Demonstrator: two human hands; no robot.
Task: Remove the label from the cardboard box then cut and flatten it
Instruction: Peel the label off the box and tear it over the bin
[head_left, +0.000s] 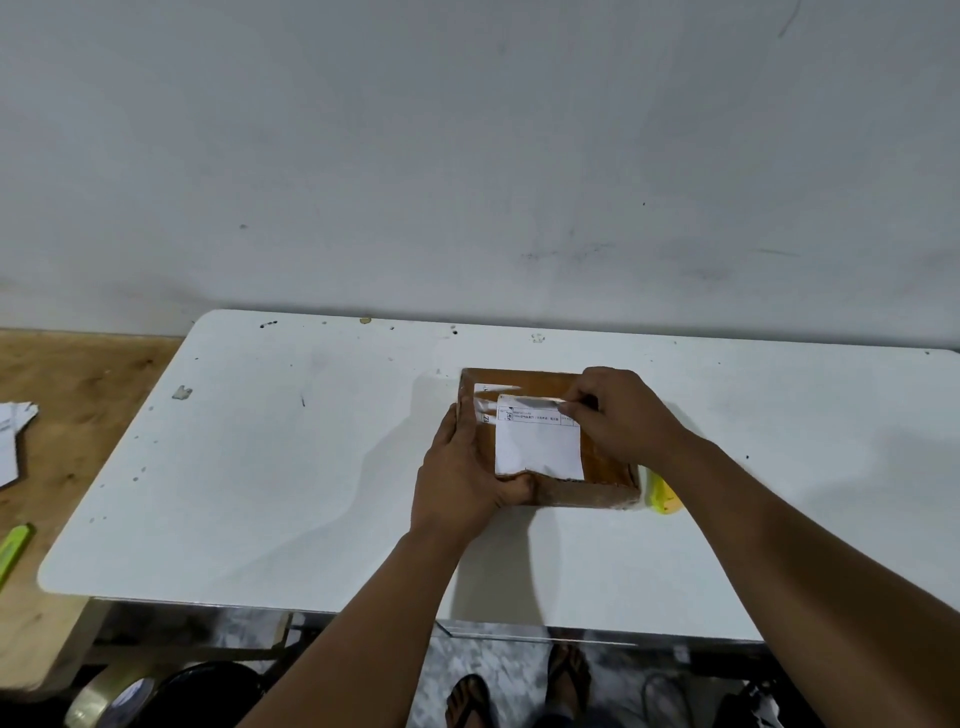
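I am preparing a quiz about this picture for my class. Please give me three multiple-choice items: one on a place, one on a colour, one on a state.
1. Where does the cardboard box stand?
A. on the white table
B. on the floor
C. on the wooden bench

2. What colour is the label?
A. red
B. white
C. blue

3. What is the right hand doing?
A. resting flat on the table
B. holding scissors
C. pinching the label's far edge

Answers: 1 A, the box sits on the white table; 2 B, the paper is white; 3 C, its fingers grip the edge while the left hand steadies the box.
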